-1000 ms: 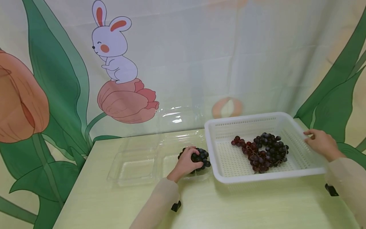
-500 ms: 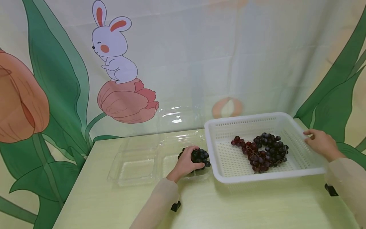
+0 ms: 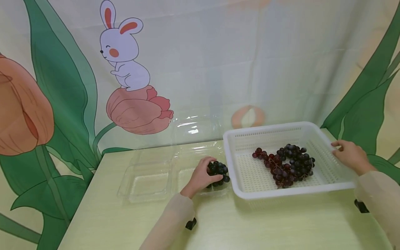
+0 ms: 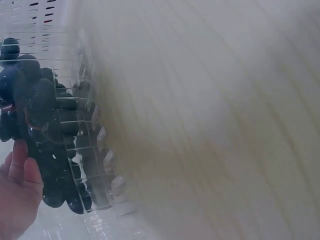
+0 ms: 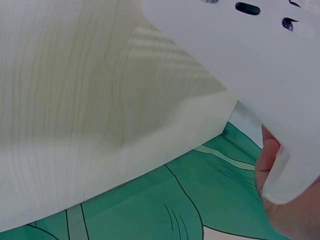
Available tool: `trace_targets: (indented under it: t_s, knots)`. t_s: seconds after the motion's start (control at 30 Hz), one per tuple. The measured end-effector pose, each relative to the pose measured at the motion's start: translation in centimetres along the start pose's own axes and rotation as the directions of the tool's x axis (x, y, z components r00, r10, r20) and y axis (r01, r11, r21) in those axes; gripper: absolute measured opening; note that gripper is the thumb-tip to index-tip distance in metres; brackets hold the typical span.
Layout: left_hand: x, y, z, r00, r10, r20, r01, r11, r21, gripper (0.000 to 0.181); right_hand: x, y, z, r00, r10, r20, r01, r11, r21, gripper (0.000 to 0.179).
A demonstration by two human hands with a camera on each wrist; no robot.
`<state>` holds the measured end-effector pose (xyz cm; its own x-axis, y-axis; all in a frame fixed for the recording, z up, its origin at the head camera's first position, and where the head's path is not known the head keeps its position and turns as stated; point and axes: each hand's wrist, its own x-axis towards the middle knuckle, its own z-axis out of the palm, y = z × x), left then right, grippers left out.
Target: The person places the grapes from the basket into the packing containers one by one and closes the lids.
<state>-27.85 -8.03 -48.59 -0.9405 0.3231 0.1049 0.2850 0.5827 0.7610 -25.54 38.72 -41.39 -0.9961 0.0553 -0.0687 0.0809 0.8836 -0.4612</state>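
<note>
Head view: left hand (image 3: 200, 177) curves over a rounded bunch of blue-black grapes (image 3: 217, 168), fingers on the far side, thumb on the near side; grip is fairly wide, w/ the bunch btwn thumb & fingers; how firmly, can't tell. That bunch sits inside a clear, square plastic container (image 3: 185, 175), just beside the L end of a white, rectangular perforated plastic basket (image 3: 281, 193); a clear lid (image 3: 197, 128) stands up at the container's far edge, nr the cloth; a 2nd clear square plastic tub (image 3: 148, 185) is just to the L.

Right hand (image 3: 351, 156) holds the basket by its R-hand rim; grip is narrow, thumb & fingers closed on the edge; in the basket lie a trailing bunch of dark-red grapes (image 3: 281, 173) & a bunch of purple-black grapes (image 3: 301, 166), touching each other, R of the basket's middle.

L wrist view: fingertips touch the blue-black grapes, seen thru the container's ribbed clear wall; rest of that hand is out of pic. R wrist view: hand's at the white rim, partly hidden behind it.

Both arms in beige sleeves (image 3: 170, 220), each w/ a small black piece at the wrist; pale wood-grain table (image 3: 237, 225) under it all; behind, a pale printed cloth (image 3: 193, 52) w/ a white cartoon rabbit (image 3: 129, 59) on a pink tulip, big green leaves either side.
</note>
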Motion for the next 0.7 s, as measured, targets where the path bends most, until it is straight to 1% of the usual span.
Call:
trace_targets:
  t_s: [0.1,0.33,0.5,0.7]
  knots:
    - [0.0,0.2,-0.2,1.000,-0.016,-0.015,0.016,1.000,-0.012,0.061,0.0,0.0,0.0,1.000,-0.001,-0.003,0.001,1.000,0.002,0.044]
    - [0.1,0.7,-0.5,0.997,-0.031,-0.069,0.027,0.998,-0.065,0.056,0.1,0.0,0.1,1.000,0.007,-0.005,-0.007,1.000,0.011,0.042]
    - [0.1,1.1,-0.6,0.995,-0.036,-0.096,0.025,0.994,-0.111,0.053,0.0,0.0,0.0,1.000,0.007,-0.001,-0.007,1.000,0.016,0.043]
    - [0.3,1.8,-0.5,0.990,-0.022,-0.137,-0.004,0.983,-0.182,0.051,0.0,0.0,0.0,1.000,0.003,0.006,-0.003,1.000,0.013,0.043]
